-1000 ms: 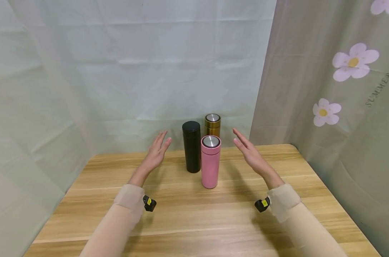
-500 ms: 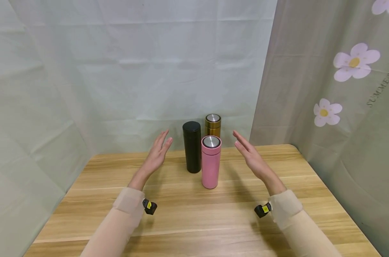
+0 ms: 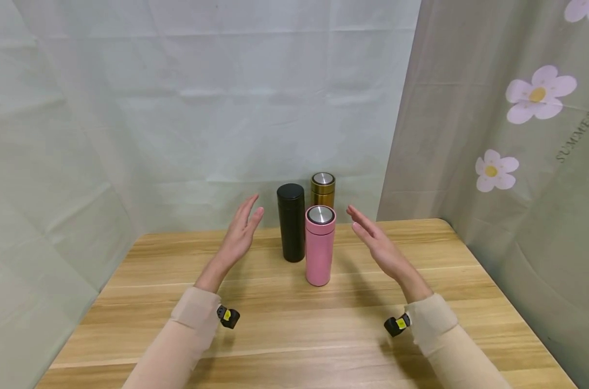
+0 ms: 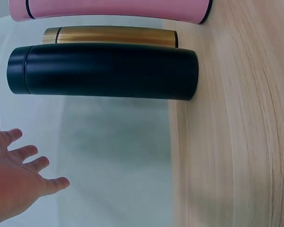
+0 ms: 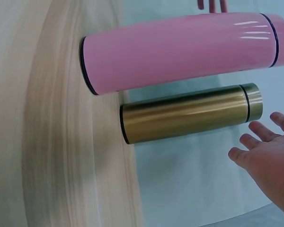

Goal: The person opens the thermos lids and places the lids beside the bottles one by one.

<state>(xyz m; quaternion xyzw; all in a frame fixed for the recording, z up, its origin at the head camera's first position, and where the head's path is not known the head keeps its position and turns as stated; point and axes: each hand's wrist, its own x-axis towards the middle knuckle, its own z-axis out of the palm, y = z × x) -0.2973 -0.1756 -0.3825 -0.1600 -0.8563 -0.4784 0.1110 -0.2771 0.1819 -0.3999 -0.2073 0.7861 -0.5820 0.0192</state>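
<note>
Three thermos flasks stand upright, grouped near the far side of the table. The pink thermos [image 3: 319, 256] with a silver-topped lid is closest to me. Left of it and slightly behind is the black thermos [image 3: 291, 227]. Behind both is the gold thermos [image 3: 322, 190], its lower part hidden in the head view; the right wrist view shows the gold thermos [image 5: 187, 115] whole. My left hand [image 3: 237, 235] hovers left of the black thermos, fingers extended, touching nothing. My right hand [image 3: 384, 251] hovers right of the pink thermos, fingers straight, also holding nothing.
The wooden table [image 3: 294, 346] reaches back to a pale curtain [image 3: 251, 108]. On the right hangs a curtain with printed flowers [image 3: 537, 94]. A small black camera is worn on each wrist, the left camera [image 3: 228, 317] and the right camera [image 3: 396, 324].
My right hand has shifted slightly inward, its fingertips lower and closer to the pink thermos. My left hand has barely moved. All three flasks stay where they were.
</note>
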